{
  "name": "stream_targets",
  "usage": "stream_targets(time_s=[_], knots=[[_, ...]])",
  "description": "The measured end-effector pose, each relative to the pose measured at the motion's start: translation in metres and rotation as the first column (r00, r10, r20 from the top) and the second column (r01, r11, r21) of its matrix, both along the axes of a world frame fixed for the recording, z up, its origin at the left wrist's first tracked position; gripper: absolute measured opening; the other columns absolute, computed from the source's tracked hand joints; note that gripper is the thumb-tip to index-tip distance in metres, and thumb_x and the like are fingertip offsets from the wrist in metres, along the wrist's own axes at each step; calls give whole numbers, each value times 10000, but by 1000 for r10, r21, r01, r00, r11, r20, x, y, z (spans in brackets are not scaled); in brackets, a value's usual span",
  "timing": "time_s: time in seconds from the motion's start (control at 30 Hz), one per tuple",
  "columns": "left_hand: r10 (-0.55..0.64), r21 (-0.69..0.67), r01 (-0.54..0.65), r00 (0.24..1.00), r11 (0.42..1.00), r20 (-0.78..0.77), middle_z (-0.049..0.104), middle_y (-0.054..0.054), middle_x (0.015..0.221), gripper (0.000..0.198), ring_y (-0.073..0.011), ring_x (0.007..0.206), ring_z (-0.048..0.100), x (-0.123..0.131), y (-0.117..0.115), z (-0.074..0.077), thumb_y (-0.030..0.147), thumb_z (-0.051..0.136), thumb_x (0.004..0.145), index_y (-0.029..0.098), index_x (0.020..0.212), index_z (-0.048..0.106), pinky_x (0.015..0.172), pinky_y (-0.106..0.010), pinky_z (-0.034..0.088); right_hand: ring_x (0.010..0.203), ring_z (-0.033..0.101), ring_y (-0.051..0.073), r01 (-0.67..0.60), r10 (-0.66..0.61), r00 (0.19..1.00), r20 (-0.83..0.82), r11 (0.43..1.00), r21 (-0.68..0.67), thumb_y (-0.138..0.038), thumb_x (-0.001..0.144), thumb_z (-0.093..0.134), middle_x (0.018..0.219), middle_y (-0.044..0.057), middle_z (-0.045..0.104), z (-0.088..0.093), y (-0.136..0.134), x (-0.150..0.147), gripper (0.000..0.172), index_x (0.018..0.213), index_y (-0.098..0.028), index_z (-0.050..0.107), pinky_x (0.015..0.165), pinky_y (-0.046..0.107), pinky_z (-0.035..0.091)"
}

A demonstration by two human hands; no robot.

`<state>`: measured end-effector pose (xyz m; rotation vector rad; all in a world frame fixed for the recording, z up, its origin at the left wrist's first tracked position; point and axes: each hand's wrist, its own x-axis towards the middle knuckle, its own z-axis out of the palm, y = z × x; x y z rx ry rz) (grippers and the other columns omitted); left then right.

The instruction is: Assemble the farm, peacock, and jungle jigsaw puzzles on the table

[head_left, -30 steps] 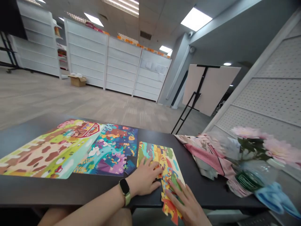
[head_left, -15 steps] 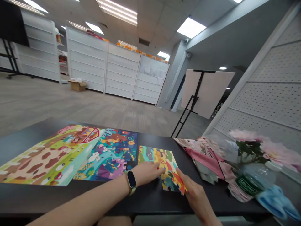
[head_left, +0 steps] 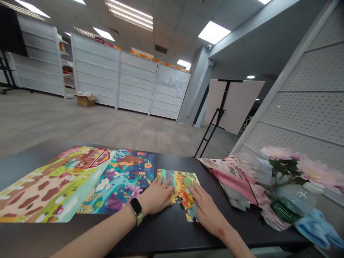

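Note:
A partly assembled jigsaw puzzle lies on the black table, with yellow, green and blue pictures and a jagged lower edge. My left hand, a watch on its wrist, rests along the puzzle's left side, fingers stretched over it. On the opposite side, my right hand lies with extended fingers across the right edge. Between the two hands an orange-red part shows among the joined pieces. Both hands are open and cover parts of the puzzle.
Left of the puzzle lie a dark blue animal picture and a farm picture overlapping it. At the right are pink patterned cloth, a green-labelled plastic bottle, pink flowers and a blue cloth.
My right hand has let go of the orange-red puzzle piece, which now lies within the puzzle, and has flattened over the right edge. My left hand has shifted left and spread its fingers.

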<state>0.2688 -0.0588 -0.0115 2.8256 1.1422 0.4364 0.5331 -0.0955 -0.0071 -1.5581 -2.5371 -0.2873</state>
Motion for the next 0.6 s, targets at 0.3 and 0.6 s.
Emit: stream_targets(time_s=[0.3,0.6], knots=[[-8,-9,10,993,1000,121,548,-132,1376,599,-375,1185,511,47,-41,-2,703,560,905,247,1293,567,995,-593,406,1325,556,286,-64,66,991,-116,998,15,-290,997,492,1435,94,596,-29,-64,54,385,1363,-274,612,1068,467,514],[-290,1,291,956,957,50,575,-69,1289,410,-289,1196,526,26,8,5,319,608,948,296,1349,530,1047,-433,430,1416,439,324,78,-106,976,-190,986,-149,-444,1004,489,1539,120,479,-16,-56,-12,557,1513,-223,445,1149,531,413]])
